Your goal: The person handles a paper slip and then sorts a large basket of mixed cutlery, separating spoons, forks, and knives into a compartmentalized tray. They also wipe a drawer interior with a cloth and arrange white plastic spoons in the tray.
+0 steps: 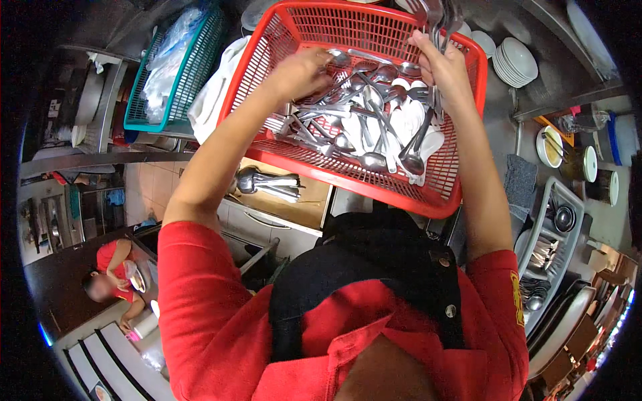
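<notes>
A red plastic basket (321,173) holds a heap of metal spoons (373,100) and forks, with white plastic spoons (411,118) among them. At the basket's right side, my right hand (444,62) grips a bunch of metal forks (441,17), tines up. My left hand (303,72), blurred, hangs over the left part of the heap near a spoon; whether it holds anything is unclear. Below the basket, an open wooden drawer (311,203) contains a bundle of metal spoons (268,183).
A teal basket (173,87) of plastic bags and a white cloth (215,95) lie at left. Stacked white bowls (515,62) stand at right, above a grey cutlery tray (549,190). Another person (113,270) in red is at lower left.
</notes>
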`<state>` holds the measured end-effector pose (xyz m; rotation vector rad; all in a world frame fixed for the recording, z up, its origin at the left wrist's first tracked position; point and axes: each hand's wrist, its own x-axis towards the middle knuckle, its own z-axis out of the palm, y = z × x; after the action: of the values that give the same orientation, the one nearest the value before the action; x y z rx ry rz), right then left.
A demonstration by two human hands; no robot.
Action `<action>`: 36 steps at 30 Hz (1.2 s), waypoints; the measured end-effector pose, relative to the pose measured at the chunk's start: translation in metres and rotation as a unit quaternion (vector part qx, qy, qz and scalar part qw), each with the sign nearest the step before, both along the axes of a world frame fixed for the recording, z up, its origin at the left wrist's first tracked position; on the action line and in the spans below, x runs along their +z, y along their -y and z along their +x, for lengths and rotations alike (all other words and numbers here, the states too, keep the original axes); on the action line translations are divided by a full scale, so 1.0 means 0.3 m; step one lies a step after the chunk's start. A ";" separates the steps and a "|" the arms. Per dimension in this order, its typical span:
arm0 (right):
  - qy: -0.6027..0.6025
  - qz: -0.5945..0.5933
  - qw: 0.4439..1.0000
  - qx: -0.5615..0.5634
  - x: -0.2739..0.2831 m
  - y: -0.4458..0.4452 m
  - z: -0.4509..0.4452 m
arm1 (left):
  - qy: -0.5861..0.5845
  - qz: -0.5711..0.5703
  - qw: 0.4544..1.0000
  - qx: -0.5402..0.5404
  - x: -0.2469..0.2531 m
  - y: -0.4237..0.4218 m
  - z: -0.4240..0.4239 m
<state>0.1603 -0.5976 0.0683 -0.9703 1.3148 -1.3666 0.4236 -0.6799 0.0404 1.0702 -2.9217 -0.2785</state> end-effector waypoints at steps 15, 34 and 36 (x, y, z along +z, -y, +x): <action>0.090 -0.078 0.992 -0.043 0.051 -0.008 -0.020 | -0.155 0.041 0.987 -0.007 -0.156 0.047 -0.027; 0.352 -0.049 0.928 0.111 0.091 -0.224 -0.178 | -0.205 0.163 0.964 -0.043 -0.145 -0.017 -0.545; 0.356 -0.065 0.929 0.077 0.090 -0.269 -0.205 | -0.217 0.151 0.963 -0.043 -0.129 -0.005 -0.529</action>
<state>0.0989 -0.5170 0.0953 -0.5522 0.5928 -1.4961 0.2649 -0.6785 0.0016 0.7790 -2.5772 -0.8635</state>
